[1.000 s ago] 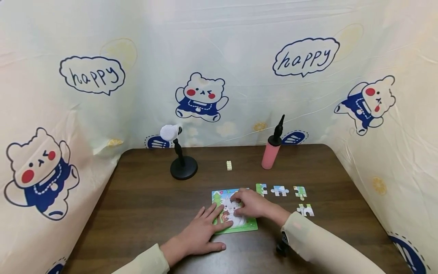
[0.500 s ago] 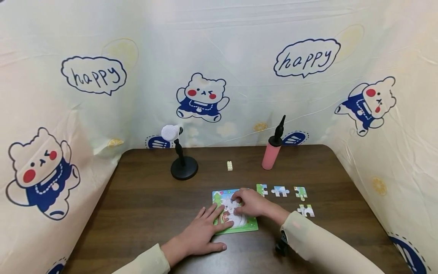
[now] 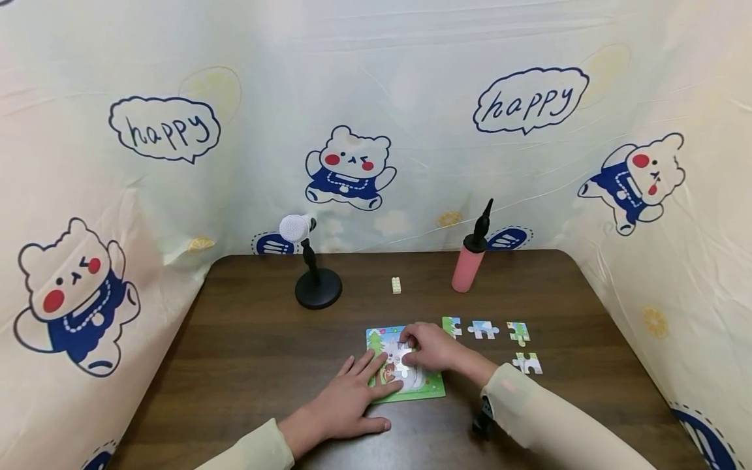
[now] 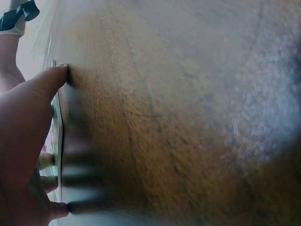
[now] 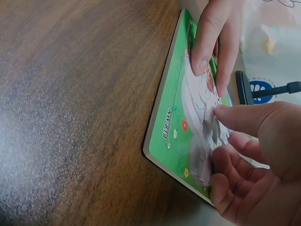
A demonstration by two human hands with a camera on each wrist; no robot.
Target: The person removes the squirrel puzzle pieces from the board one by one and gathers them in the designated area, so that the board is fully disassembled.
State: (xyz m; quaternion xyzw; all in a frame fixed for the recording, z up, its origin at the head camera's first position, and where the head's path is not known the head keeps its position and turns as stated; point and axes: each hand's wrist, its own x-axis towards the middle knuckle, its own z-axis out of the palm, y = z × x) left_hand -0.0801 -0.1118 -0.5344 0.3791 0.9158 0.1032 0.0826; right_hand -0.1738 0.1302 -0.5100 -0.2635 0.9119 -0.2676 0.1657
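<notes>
The left hand, nearest, lies with fingers spread over the left side of the puzzle, flat on the table; that weight should stay even so the board won't slide. Beyond it, the right hand pinches a tilted piece between thumb and fingers; whether it's coming out or going in, I can't tell. Either way, moving it straight, without twisting, would spare its neighbours. That hand hides the puzzle's far right corner, and any gaps beneath it. Farther off lie four loose pieces, one partly covered.
</notes>
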